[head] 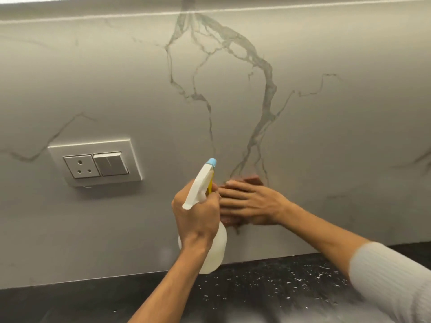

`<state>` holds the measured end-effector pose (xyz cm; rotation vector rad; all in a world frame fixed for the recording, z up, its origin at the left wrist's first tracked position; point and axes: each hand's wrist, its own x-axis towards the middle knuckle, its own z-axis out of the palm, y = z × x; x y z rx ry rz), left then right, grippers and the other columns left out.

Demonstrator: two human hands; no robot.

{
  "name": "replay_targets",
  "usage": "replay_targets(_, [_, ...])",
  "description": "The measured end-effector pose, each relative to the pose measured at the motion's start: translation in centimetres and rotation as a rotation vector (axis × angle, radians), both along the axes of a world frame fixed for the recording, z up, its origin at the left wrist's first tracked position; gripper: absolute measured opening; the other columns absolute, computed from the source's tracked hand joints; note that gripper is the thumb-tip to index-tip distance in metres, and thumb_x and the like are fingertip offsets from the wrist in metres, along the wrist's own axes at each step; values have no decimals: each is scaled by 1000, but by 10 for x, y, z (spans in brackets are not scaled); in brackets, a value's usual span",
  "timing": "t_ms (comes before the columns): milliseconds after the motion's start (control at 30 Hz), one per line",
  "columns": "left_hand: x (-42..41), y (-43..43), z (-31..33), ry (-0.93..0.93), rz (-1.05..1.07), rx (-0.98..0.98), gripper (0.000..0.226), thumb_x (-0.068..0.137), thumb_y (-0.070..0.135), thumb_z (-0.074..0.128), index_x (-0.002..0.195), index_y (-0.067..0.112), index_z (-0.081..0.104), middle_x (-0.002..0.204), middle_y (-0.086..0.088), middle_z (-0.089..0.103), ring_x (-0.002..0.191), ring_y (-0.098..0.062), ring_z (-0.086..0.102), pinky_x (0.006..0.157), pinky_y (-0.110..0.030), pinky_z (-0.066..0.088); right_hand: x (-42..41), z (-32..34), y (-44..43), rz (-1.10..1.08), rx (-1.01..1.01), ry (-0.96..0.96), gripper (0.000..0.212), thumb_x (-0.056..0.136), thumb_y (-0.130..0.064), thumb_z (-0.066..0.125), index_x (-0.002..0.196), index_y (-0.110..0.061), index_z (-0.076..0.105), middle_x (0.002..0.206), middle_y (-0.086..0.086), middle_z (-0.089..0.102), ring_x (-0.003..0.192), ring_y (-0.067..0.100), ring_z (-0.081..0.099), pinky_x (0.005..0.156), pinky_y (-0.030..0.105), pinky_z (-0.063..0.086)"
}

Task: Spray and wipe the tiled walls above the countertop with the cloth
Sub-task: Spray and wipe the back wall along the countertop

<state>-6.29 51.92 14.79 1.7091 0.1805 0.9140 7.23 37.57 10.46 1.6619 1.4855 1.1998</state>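
Note:
A pale marble-veined tiled wall (326,136) fills the view above a black speckled countertop (268,283). My left hand (196,217) grips a white spray bottle (215,248) by the neck, its blue nozzle tip (211,162) pointing up at the wall. My right hand (251,202) lies flat with straight fingers, pressing a reddish-brown cloth (253,180) against the wall just right of the bottle. Most of the cloth is hidden under the hand; only its upper and lower edges show.
A white socket and switch plate (95,164) is mounted on the wall to the left of the hands. A ledge or cabinet underside (210,8) runs along the top. My right arm wears a light ribbed sleeve (391,280).

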Motion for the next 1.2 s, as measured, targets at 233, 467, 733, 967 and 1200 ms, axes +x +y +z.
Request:
replay_targets(233, [0,5,2,-27,22,-19,13,64,9,51,63,6,63,65,-18,62,56,-47,55,53,-56,52,18,160,63,83,842,9,51,98,-22,47,149,-19,45,155,12,42,145,33,36,122,49,18])
replay_targets(467, [-4,8,-4,-59,54,-16,11,64,7,53,62,6,64,60,-14,64,57,-44,60,53,-54,53,4,66,118,227,807,113,50,95,-12,53,145,-14,49,149,16,48,143,36,35,124,46,16])
replay_targets(733, [13,-1,-23,19,16,10,14,66,7,55,68,1,67,68,-26,66,57,-48,60,53,-52,53,-30,-197,39,-218,57,347,84,62,-42,88,136,-23,53,145,-5,51,142,16,36,124,45,-12])
replay_targets(967, [26,-13,-27,58,-18,-33,12,70,0,58,66,5,69,70,-25,67,63,-49,62,55,-56,54,-1,-126,-37,-124,186,127,79,80,-19,55,154,-25,28,164,4,13,153,25,10,125,49,-1])
replay_targets(1200, [32,-39,14,19,-66,-84,14,70,-7,57,63,3,65,70,-28,65,57,-46,58,50,-50,51,35,103,-66,-44,1242,120,51,101,-26,41,149,-12,43,155,22,37,147,40,28,124,47,14])
